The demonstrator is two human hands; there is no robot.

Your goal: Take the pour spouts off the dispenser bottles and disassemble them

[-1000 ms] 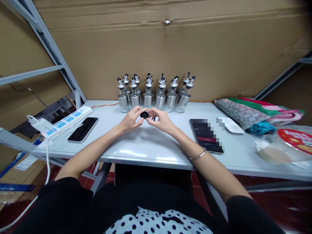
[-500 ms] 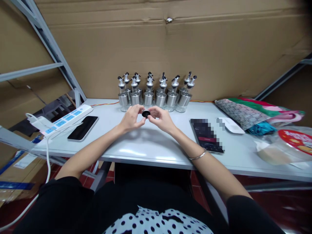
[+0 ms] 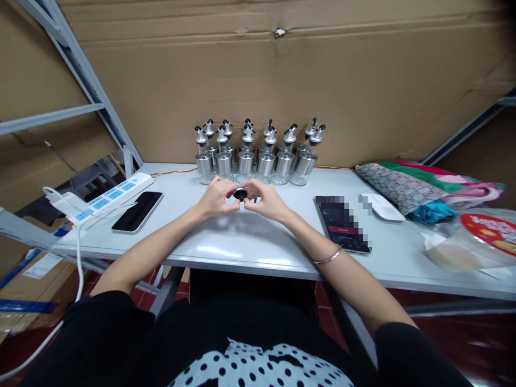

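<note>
Cardboard sheets wall off the back of the frame, and a pale bench [image 3: 226, 252] runs across its middle. At centre frame the left hand [image 3: 215, 198] and the right hand [image 3: 266, 200] meet just above the bench, both pinching one small black cap [image 3: 241, 193] between thumbs and fingertips. The cap sits squarely between the two hands, touching both, lifted slightly off the bench and just in front of a cluster of steel-and-glass bottles [image 3: 258, 156] with spouts, which stand upper centre against the cardboard.

Judging from the grip, fine fingertip work on the cap is in hand. It would go best with the wrists low, near the bench, one hand holding the cap steady while the other does the turning or pressing, and with light pressure so that so small a part does not slip out and roll toward the bottles.

A dark phone [image 3: 137, 212] and a power strip [image 3: 107, 200] lie at left, well apart from the hands; another phone [image 3: 342, 224] and a white device [image 3: 382, 208] lie at right, with a patterned bag [image 3: 407, 185] beyond.
</note>
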